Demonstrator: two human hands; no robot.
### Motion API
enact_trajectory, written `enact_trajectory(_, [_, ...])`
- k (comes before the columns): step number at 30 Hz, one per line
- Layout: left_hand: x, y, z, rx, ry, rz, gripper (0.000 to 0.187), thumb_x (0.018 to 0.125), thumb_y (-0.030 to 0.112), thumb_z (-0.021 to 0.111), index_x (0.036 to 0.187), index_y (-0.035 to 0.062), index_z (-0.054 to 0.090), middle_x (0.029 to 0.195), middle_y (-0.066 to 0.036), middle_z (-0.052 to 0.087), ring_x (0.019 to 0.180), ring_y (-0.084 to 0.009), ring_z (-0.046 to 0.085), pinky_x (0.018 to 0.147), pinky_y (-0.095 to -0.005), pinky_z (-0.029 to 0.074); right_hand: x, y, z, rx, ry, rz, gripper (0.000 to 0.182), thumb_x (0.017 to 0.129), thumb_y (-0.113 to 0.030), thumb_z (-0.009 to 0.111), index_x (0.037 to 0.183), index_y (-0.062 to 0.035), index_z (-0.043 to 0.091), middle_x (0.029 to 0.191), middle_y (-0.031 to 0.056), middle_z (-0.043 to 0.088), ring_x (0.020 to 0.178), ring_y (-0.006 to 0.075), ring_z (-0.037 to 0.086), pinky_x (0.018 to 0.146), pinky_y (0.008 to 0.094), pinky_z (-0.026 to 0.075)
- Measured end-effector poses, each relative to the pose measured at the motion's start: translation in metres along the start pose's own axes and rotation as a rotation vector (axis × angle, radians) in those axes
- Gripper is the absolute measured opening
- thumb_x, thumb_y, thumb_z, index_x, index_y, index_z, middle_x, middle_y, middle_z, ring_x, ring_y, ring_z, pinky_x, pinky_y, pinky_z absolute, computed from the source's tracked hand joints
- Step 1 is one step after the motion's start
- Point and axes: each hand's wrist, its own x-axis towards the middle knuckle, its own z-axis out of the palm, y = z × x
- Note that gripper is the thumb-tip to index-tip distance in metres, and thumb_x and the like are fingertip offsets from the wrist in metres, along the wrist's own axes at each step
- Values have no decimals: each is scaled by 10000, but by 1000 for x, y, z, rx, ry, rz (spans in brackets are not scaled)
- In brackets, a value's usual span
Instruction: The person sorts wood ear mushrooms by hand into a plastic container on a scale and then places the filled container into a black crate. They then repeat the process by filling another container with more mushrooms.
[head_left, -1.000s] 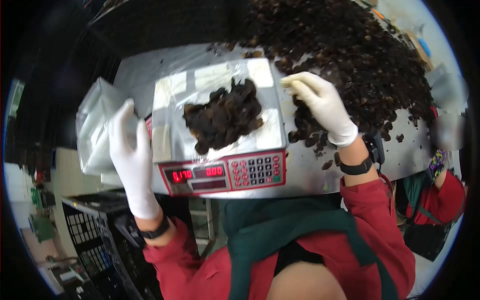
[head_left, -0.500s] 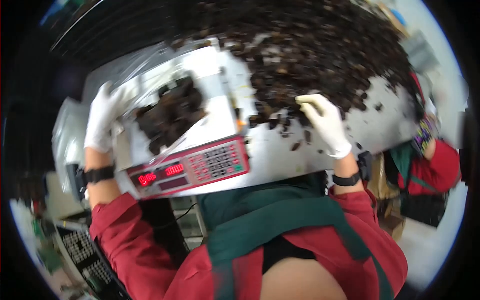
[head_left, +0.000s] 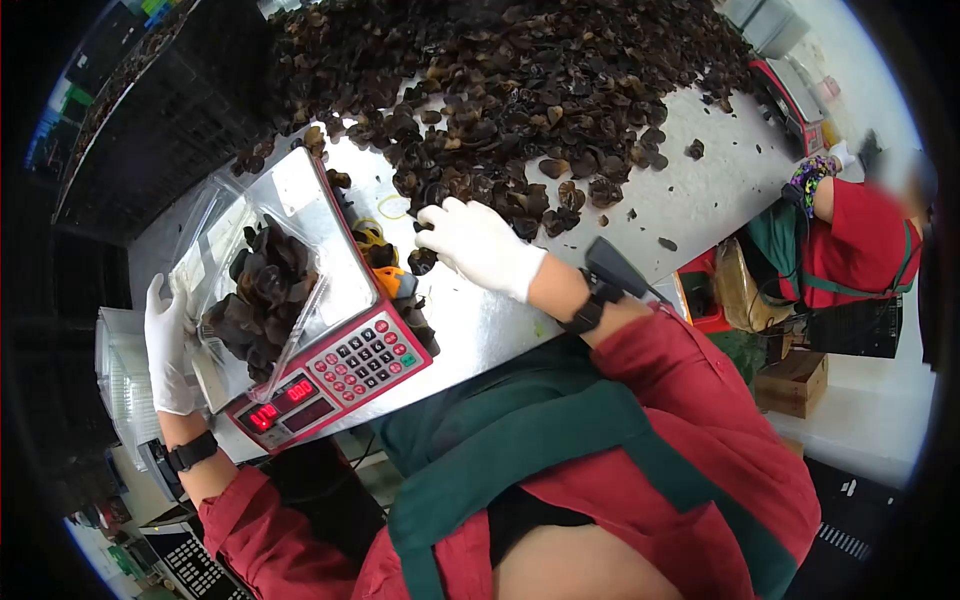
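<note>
My left hand (head_left: 172,345), in a white glove, is at the left side of a clear plastic box (head_left: 312,335), its thumb and fingers apart. The box lies on a red scale (head_left: 365,365) with a lit red display and holds a heap of dark wood ear mushrooms (head_left: 262,295). My right hand (head_left: 480,248), also gloved, is palm down at the near edge of a large wood ear pile (head_left: 520,100). Its fingers are curled together; what lies between the fingertips is hidden. One loose wood ear (head_left: 422,262) rests just below them.
An orange-and-black tool (head_left: 395,280) lies between scale and right hand. Clear plastic boxes (head_left: 122,365) are stacked at the left. A black crate (head_left: 165,120) stands at the back left. At the right, a co-worker's arm (head_left: 825,195) is near a second red scale (head_left: 790,105).
My right hand has moved left along the pile's edge, toward the scale, and its fingers have curled in. My left hand stays beside the plastic box. The head view has turned.
</note>
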Motion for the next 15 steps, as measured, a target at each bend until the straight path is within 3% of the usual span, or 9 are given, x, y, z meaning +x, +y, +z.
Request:
enact_trajectory(2, [-10,9,-6,-13,-9,-1,582,965,137,585,1481,-5,355,688,-6,566,539,-51,469,484,-223,375,15,13,7,-91,-281,82,325,784,-93,654,1108,-110,658,1180,108,623,954,292,595,832,404,511])
enact_trajectory(3, [-17,13,-8,-28,-22,-17,575,969,129,579,1482,-3,356,692,-7,570,549,-53,481,494,-222,387,14,21,8,75,-102,143,248,783,-71,630,1027,-78,677,1088,113,657,951,280,624,823,388,522])
enact_trajectory(5, [-23,8,-12,-41,-1,-4,565,977,121,569,1486,1,354,714,-8,574,563,-53,485,511,-212,397,16,24,-17,488,43,320,210,792,-57,622,990,-58,690,995,108,682,903,233,659,800,351,532])
enact_trajectory(6, [-25,6,-15,-60,5,-2,564,979,122,568,1488,5,354,732,-8,579,571,-48,485,517,-207,399,16,31,-22,586,85,343,196,804,-89,659,984,-14,685,935,140,690,822,228,692,728,331,537])
enact_trajectory(7, [-26,5,-16,-79,10,1,562,982,123,567,1490,10,354,750,-8,583,578,-44,485,524,-201,402,15,38,-27,901,-60,561,187,835,-74,678,1014,-22,690,911,91,704,804,144,677,704,298,527])
enact_trajectory(9, [-26,5,-17,-58,10,-13,561,983,123,567,1491,14,356,766,-7,589,579,-40,480,525,-198,401,10,46,-32,1083,-72,596,154,878,-72,676,1024,-23,689,886,38,685,774,94,643,696,262,519])
enact_trajectory(13, [-20,2,-9,-104,15,-10,558,984,123,563,1494,27,359,773,0,591,580,-31,468,523,-194,395,5,45,-39,1241,-76,640,173,910,-75,665,1071,-12,667,910,29,673,767,96,634,690,254,522])
enact_trajectory(15, [-18,3,-5,-93,19,3,556,982,130,567,1490,28,367,762,-2,585,576,-34,469,520,-199,397,6,41,-38,1480,-51,619,184,931,-82,634,1097,-4,643,927,23,660,774,79,600,721,230,499])
